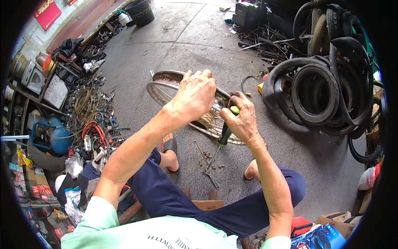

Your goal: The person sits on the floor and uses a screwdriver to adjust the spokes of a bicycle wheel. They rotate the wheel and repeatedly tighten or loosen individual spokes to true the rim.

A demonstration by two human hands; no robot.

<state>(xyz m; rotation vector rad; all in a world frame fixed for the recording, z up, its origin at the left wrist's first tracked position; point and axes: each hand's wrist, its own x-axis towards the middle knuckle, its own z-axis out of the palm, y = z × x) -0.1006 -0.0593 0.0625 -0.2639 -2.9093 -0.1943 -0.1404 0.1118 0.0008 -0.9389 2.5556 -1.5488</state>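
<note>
A spoked metal wheel rim (155, 90) leans at a slant between my legs, above the floor. My left hand (194, 94) is closed over its near upper side, the fingers curled away; what they grip is hidden. In my right hand (242, 118) is a screwdriver (224, 135) with a green and black handle, its shaft slanting down. The right fingers are beside the hub (221, 101) and also close to the spokes. Below on the floor lie a wrench (212, 180), a thin rod (199, 147) and several small brass-coloured pieces (207, 155).
Black tyres and inner tubes (315, 93) are heaped at the right, with metal rods (271, 41) behind them. Wires, cables (85, 103) and a blue tank (60, 135) crowd the left. A black bucket (140, 13) stands far off. Boxes (300, 226) lie near my right elbow.
</note>
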